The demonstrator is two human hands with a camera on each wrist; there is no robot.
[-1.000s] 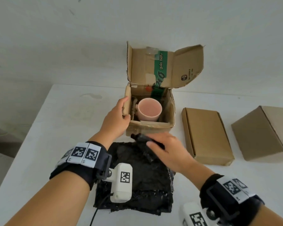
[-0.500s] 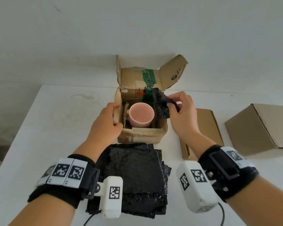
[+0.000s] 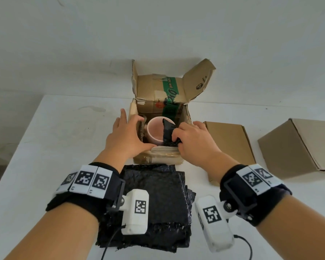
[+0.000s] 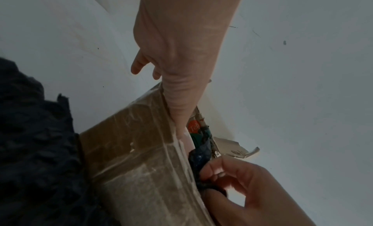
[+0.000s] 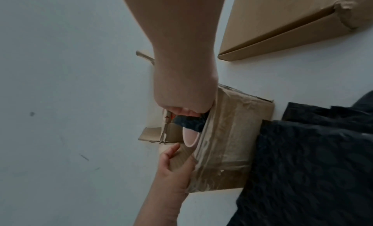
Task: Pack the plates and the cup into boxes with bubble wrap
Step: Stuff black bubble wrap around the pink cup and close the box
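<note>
An open cardboard box stands mid-table with a pink cup upright inside it. My right hand grips a crumpled piece of black bubble wrap and holds it down inside the box, against the cup's right side. My left hand holds the box's near-left corner, thumb along the front rim, index finger over the left wall, other fingers straight outside. In the right wrist view the cup's rim shows under the wrap piece. No plates are visible.
A stack of black bubble wrap sheets lies on the white table between my forearms, just in front of the box. A flat closed carton lies right of the box, and a bigger closed carton farther right. A wall stands behind.
My right hand took the wrap piece off the stack, carried it up over the box's right side, and has now lowered it into the box beside the cup. My left hand stays on the box.
</note>
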